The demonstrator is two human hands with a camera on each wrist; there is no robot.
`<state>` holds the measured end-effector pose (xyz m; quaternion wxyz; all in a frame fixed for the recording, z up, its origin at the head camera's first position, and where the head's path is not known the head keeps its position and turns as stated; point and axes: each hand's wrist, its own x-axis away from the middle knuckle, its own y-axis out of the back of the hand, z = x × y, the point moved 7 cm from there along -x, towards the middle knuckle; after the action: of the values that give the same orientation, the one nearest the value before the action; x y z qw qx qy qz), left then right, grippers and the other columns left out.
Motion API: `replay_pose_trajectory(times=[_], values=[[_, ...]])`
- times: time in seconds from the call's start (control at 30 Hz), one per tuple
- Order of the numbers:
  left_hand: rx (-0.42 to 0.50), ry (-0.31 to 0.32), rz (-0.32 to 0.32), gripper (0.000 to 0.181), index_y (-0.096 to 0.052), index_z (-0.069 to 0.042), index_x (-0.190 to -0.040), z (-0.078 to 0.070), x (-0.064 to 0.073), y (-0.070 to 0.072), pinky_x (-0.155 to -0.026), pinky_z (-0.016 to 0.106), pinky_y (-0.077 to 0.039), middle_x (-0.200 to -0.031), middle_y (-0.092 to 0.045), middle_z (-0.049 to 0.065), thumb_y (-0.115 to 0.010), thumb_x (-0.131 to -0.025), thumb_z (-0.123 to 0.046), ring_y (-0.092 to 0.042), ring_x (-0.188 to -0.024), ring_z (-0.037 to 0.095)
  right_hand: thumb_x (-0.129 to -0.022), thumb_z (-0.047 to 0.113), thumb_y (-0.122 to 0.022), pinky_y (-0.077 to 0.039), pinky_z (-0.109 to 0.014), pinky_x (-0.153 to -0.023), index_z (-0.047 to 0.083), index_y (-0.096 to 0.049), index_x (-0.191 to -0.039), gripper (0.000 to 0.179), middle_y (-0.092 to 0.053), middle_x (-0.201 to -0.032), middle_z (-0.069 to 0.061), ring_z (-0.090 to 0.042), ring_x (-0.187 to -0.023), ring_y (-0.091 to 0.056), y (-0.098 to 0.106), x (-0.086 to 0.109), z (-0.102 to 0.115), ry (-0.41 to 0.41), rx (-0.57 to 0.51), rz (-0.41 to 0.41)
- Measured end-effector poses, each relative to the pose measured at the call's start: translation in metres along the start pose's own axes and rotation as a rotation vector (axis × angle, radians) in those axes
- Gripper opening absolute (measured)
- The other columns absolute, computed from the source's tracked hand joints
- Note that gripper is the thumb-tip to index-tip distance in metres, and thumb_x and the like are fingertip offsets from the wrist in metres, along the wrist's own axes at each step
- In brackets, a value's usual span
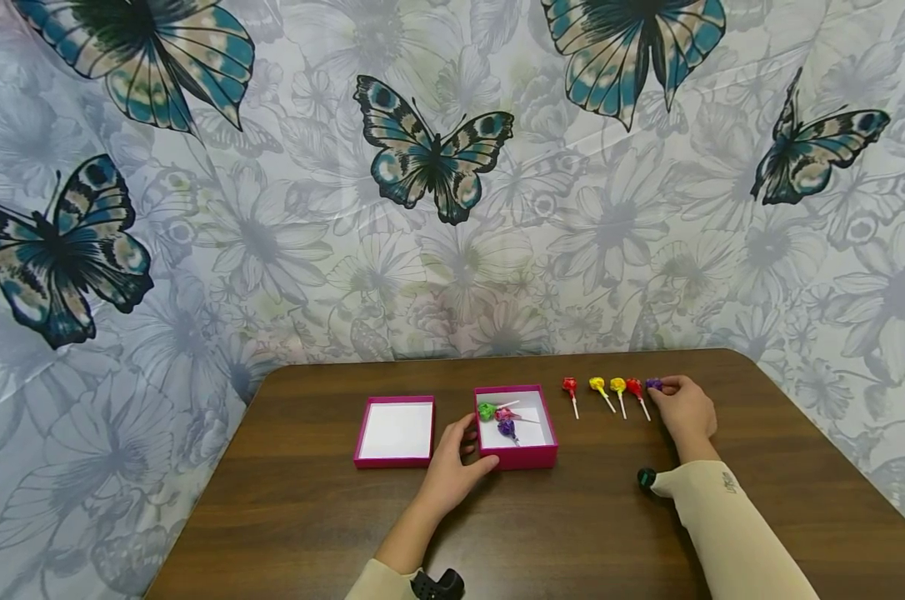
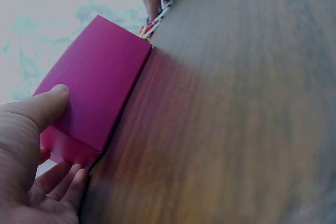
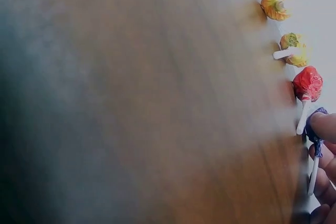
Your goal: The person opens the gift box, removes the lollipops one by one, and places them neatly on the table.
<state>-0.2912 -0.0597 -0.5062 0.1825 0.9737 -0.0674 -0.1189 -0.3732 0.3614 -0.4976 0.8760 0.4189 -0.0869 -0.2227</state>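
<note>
My left hand (image 1: 454, 467) holds the near left corner of a pink box (image 1: 523, 458), its thumb on the front wall and its fingers along the left side. Inside the box lie a green lollipop (image 1: 487, 411), a pink lollipop (image 1: 503, 413) and a purple lollipop (image 1: 507, 428). Off to the right, my right hand (image 1: 687, 410) pinches another purple lollipop (image 3: 317, 148) by its wrapped head, close over the table. That one is at the right end of a row, beside a red lollipop (image 3: 308, 83).
Further left in the row are two yellow lollipops (image 1: 618, 386) and another red lollipop (image 1: 569, 385), sticks toward me. A pink-rimmed lid (image 1: 395, 429) with a white inside lies left of the box. Behind the wooden table (image 1: 572, 533) hangs a butterfly-patterned cloth (image 1: 272, 275).
</note>
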Motion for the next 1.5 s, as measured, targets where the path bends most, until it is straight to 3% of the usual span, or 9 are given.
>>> replay_pose_trajectory(times=[0.77,1.03,1.3,1.5], values=[[-0.007,0.003,-0.001,0.076,-0.043,-0.005,-0.148,-0.001,0.0,0.0,-0.103,0.041,-0.053,-0.137,-0.053,0.013,-0.079,-0.086,-0.031,-0.056,-0.124,0.026,-0.096,0.041,-0.062,-0.046,-0.045,-0.071,0.004,-0.054,-0.134,0.054,-0.065,-0.125,-0.019,-0.042,-0.11,-0.059,0.0,0.001,0.0,0.058,-0.007,0.003],[-0.016,0.02,-0.001,0.076,-0.043,-0.005,-0.148,-0.002,0.001,0.0,-0.104,0.042,-0.053,-0.137,-0.053,0.013,-0.079,-0.086,-0.032,-0.056,-0.124,0.026,-0.096,0.041,-0.061,-0.049,-0.052,-0.08,0.003,-0.052,-0.137,0.056,-0.063,-0.129,-0.022,-0.045,-0.114,-0.057,0.002,0.003,0.001,0.066,0.003,0.016],[-0.014,0.021,-0.001,0.075,-0.044,-0.006,-0.147,-0.002,0.001,-0.001,-0.104,0.044,-0.053,-0.136,-0.053,0.013,-0.079,-0.086,-0.031,-0.056,-0.124,0.027,-0.096,0.041,-0.061,-0.049,-0.058,-0.087,0.002,-0.052,-0.137,0.057,-0.057,-0.134,-0.026,-0.047,-0.118,-0.054,0.011,0.005,0.005,0.085,-0.007,-0.015],[-0.019,0.019,-0.001,0.075,-0.044,-0.006,-0.147,-0.001,0.001,-0.001,-0.104,0.044,-0.053,-0.136,-0.053,0.013,-0.079,-0.086,-0.032,-0.056,-0.124,0.027,-0.097,0.038,-0.062,-0.05,-0.056,-0.085,0.005,-0.055,-0.138,0.053,-0.059,-0.134,-0.023,-0.045,-0.117,-0.056,0.026,0.008,0.018,0.132,-0.061,-0.106]])
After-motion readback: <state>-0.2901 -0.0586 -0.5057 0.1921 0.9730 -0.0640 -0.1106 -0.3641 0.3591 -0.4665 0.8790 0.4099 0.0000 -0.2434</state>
